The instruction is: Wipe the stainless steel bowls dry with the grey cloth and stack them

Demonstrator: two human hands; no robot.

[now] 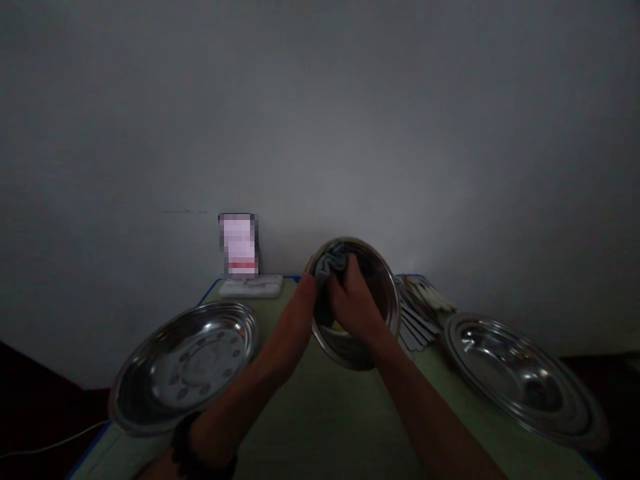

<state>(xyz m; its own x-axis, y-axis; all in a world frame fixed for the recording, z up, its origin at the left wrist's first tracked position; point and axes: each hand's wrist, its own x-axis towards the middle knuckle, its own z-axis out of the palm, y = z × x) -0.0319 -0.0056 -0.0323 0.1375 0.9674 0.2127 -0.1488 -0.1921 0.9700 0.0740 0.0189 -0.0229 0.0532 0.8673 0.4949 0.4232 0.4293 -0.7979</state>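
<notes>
The scene is dim and greyish, the wall (pixel 320 133) palest around its middle and darker toward the sides, the lower corners nearly black. The phone (pixel 240 243) glows brightest, its screen broken into coarse pixels. White glints streak the steel basin (pixel 203 363) and dishes (pixel 515 380); their light's source cannot be told. Deep shadow fills the pot (pixel 345 347). The left hand (pixel 303 300) and right hand (pixel 355 300) look soft and underlit. Toward the edges, wide-angle distortion stretches shapes outward.

Left forearm (pixel 257 387), right forearm (pixel 420 393) converging; right fingers (pixel 353 268) bent; left hand (pixel 300 307) apparently curled.
</notes>
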